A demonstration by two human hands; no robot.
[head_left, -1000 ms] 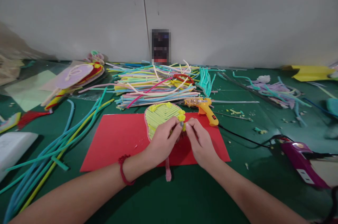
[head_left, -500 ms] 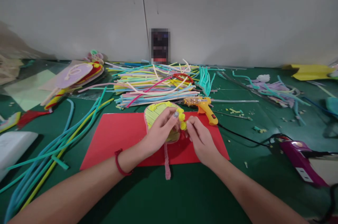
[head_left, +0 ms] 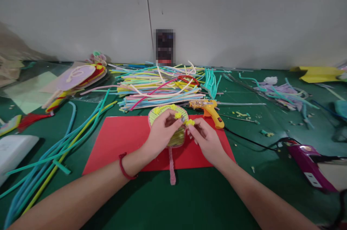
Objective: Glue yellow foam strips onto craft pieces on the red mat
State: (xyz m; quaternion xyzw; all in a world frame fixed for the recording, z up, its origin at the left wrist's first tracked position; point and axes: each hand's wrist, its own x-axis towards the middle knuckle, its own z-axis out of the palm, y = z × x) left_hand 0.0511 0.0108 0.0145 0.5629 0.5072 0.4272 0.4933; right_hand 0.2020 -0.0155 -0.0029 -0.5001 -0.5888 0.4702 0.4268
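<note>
Between my two hands is a bumpy yellow pipe-cleaner piece (head_left: 190,122), bent into small curls. My left hand (head_left: 166,129) pinches its left end, with one curl showing above the thumb. My right hand (head_left: 205,137) has its thumb and fingertips closed on the right end. Under the hands lies a round yellow-green fan (head_left: 155,115) with a pink fuzzy rim and a pink handle (head_left: 171,168). Yellow curls sit along its upper edge; my left hand covers much of its middle. The fan rests on a red sheet (head_left: 116,143).
A heap of coloured pipe cleaners (head_left: 159,89) lies behind the fan. A yellow glue gun (head_left: 210,109) rests at the sheet's far right corner, its cord running to a purple power strip (head_left: 311,166). Long blue and green pipe cleaners (head_left: 62,147) and finished fans (head_left: 78,78) lie left.
The yellow pipe-cleaner piece has turned from roughly upright to lying more sideways between my hands. My right fingers have shifted slightly toward my left hand.
</note>
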